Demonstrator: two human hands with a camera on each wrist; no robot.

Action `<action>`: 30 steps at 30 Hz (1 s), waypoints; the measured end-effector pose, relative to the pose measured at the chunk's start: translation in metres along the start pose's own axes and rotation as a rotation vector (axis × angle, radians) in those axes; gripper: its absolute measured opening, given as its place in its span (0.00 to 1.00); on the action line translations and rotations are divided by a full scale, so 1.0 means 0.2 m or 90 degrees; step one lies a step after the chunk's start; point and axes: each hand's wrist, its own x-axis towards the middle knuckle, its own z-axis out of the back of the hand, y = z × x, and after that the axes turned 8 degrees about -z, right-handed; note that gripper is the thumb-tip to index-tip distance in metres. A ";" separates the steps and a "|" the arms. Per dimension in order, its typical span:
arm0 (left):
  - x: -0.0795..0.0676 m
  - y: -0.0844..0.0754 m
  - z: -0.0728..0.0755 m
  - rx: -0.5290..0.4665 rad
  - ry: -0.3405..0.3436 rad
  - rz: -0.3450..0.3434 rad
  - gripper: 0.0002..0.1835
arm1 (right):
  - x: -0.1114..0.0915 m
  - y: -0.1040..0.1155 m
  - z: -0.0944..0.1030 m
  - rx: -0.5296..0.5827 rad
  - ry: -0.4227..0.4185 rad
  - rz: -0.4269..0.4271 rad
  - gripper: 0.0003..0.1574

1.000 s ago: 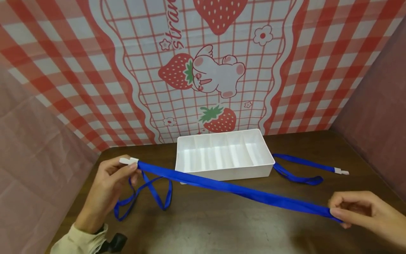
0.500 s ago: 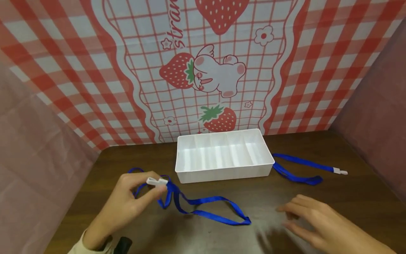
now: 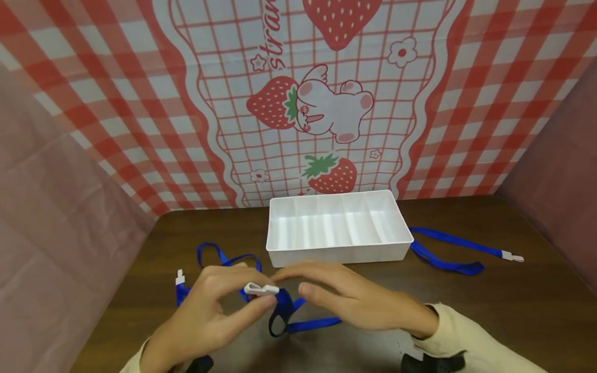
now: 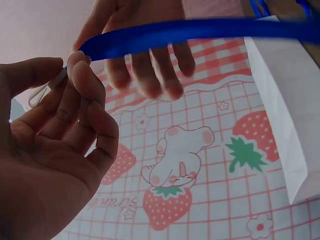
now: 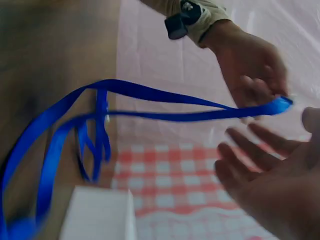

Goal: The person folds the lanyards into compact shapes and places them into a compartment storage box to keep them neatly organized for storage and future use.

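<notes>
Between thumb and fingers, my left hand [image 3: 219, 305] pinches the white plastic clip [image 3: 261, 290] of a blue lanyard. From the clip the lanyard's strap [image 3: 313, 325] hangs in a loop and trails right over the table, partly hidden behind my right hand [image 3: 359, 300]. That right hand is beside the left one, fingers extended and thumb apart, close to the strap just below the clip. In the right wrist view the two strands of the strap [image 5: 150, 92] run away from the left hand, and the right fingers [image 5: 245, 155] are straight, gripping nothing.
Behind the hands stands a white box [image 3: 340, 256] with several compartments, near the patterned cloth backdrop [image 3: 326, 103]. A second blue lanyard [image 3: 448, 238] lies at its right. Another lanyard [image 3: 210, 246] lies at the left, beside a white clip [image 3: 180, 280].
The strap was stretched between both hands; the right hand let go of its far end, which dropped. Left hand moved right and lower with the clip; right hand came left beside it.
</notes>
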 end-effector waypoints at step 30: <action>0.04 0.06 0.10 -0.081 -0.092 0.263 0.09 | -0.20 -0.01 0.21 0.084 -0.006 -0.130 0.21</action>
